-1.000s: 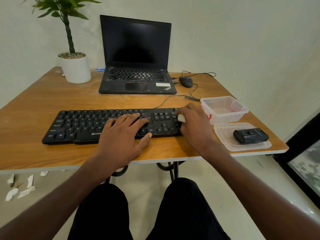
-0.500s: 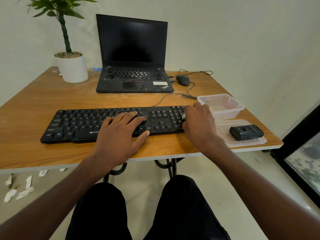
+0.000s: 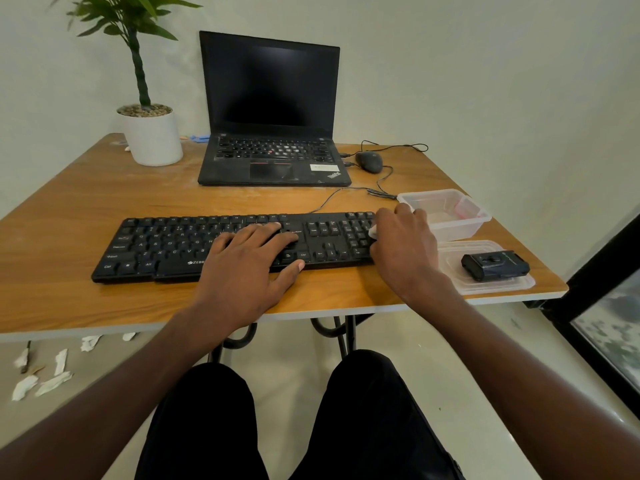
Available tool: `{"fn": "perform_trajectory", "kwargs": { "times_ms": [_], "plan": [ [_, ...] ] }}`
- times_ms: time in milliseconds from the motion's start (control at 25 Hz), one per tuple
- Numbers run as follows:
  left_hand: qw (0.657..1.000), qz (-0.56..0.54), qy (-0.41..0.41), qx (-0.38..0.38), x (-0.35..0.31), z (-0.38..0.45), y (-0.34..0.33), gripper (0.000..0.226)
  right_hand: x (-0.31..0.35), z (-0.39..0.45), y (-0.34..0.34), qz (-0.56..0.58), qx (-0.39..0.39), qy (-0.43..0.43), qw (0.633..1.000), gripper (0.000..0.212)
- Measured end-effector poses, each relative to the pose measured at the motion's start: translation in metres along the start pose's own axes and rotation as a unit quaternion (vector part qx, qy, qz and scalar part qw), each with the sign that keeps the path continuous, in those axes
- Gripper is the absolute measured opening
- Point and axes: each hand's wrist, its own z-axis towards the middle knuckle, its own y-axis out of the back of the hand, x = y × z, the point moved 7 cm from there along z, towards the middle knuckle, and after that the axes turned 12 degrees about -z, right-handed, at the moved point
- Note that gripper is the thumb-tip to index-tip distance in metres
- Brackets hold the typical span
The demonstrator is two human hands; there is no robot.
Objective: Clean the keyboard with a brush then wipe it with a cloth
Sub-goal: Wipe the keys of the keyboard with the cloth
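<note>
A black keyboard (image 3: 166, 247) lies across the wooden table (image 3: 69, 202) in front of me. My left hand (image 3: 246, 268) rests flat on its middle keys, fingers spread. At the keyboard's right end, over the number pad, my right hand (image 3: 405, 251) grips a small white cloth (image 3: 372, 232). Only a corner of the cloth shows under the fingers. No brush is in view.
An open black laptop (image 3: 273, 157) and a wired mouse (image 3: 369, 161) sit behind the keyboard. A potted plant (image 3: 152, 136) stands at the back left. To the right are a clear plastic container (image 3: 450, 216) and its lid (image 3: 485, 285) bearing a small black device (image 3: 495, 266).
My right hand with the cloth has slid rightward along the keyboard to its right end. My left hand has stayed on the middle keys.
</note>
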Motion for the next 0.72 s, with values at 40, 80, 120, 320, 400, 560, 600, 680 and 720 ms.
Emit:
{"fn": "perform_trajectory", "kwargs": {
  "times_ms": [40,80,120,320,400,560,600,680,720],
  "plan": [
    [1.0,-0.001,-0.001,0.0,0.0,0.0,0.0,0.067,0.007,-0.001,0.001,0.008,-0.002,0.022,1.0,0.036],
    [1.0,-0.003,-0.002,0.0,0.0,0.0,0.001,0.067,0.016,-0.003,0.001,0.022,-0.003,0.056,0.998,0.036],
    [1.0,-0.004,-0.004,0.0,-0.001,0.0,0.001,0.067,0.028,-0.005,0.001,0.045,-0.004,0.095,0.994,0.036],
    [1.0,-0.012,0.018,-0.012,-0.001,0.0,0.002,0.073,0.036,-0.006,-0.005,0.362,-0.024,0.079,0.929,0.04],
    [1.0,-0.02,0.019,-0.014,0.0,0.0,0.002,0.075,0.023,-0.004,-0.008,0.49,-0.029,0.008,0.871,0.034],
    [0.998,-0.046,0.021,-0.049,0.0,-0.004,0.012,0.067,0.028,-0.005,-0.015,0.671,0.069,-0.075,0.734,0.022],
    [0.996,-0.055,0.027,-0.068,0.002,-0.006,0.017,0.064,0.032,-0.006,-0.017,0.683,0.098,-0.081,0.719,0.021],
    [0.993,-0.058,0.041,-0.098,0.014,-0.01,0.031,0.059,0.039,-0.009,-0.016,0.672,0.132,-0.071,0.725,0.019],
    [0.992,-0.052,0.047,-0.102,0.026,-0.013,0.037,0.059,0.04,-0.009,-0.012,0.634,0.122,-0.049,0.762,0.02]
  ]
}}
